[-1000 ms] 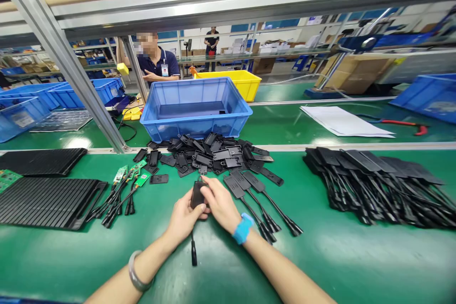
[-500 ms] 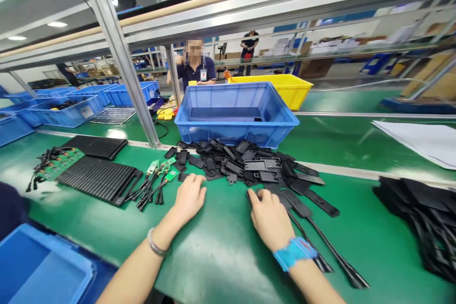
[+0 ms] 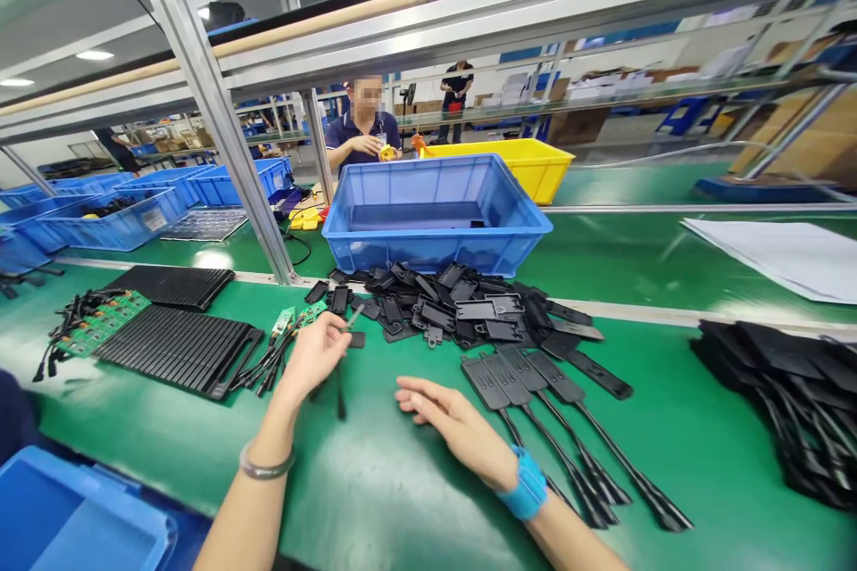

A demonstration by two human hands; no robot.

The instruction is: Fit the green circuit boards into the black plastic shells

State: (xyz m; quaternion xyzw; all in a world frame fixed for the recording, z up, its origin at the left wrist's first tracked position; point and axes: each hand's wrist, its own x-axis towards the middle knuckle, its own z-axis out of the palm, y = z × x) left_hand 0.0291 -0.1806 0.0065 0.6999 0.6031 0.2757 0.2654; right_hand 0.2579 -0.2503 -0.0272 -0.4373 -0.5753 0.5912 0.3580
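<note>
My left hand [image 3: 313, 354] is raised over the green belt, fingers pinched on a small circuit board with a black cable [image 3: 340, 388] hanging down from it. My right hand [image 3: 450, 425] rests open on the belt, fingers stretched toward the left, holding nothing. A few finished black cased cables [image 3: 544, 415] lie in a row just right of my right hand. A heap of black plastic shells [image 3: 447, 307] lies beyond both hands. More green boards with cables [image 3: 281, 339] lie left of my left hand.
A blue bin [image 3: 435, 214] stands behind the shells, a yellow bin [image 3: 528, 161] behind it. Black ribbed trays [image 3: 175, 346] lie at left, a pile of black cased cables [image 3: 790, 388] at right, a blue bin [image 3: 73, 522] at bottom left. A person works across the line.
My left hand has lifted a board with its cable off the belt. My right hand has drawn back from the shells and lies flat. The cased piece held a second ago is gone from my hands.
</note>
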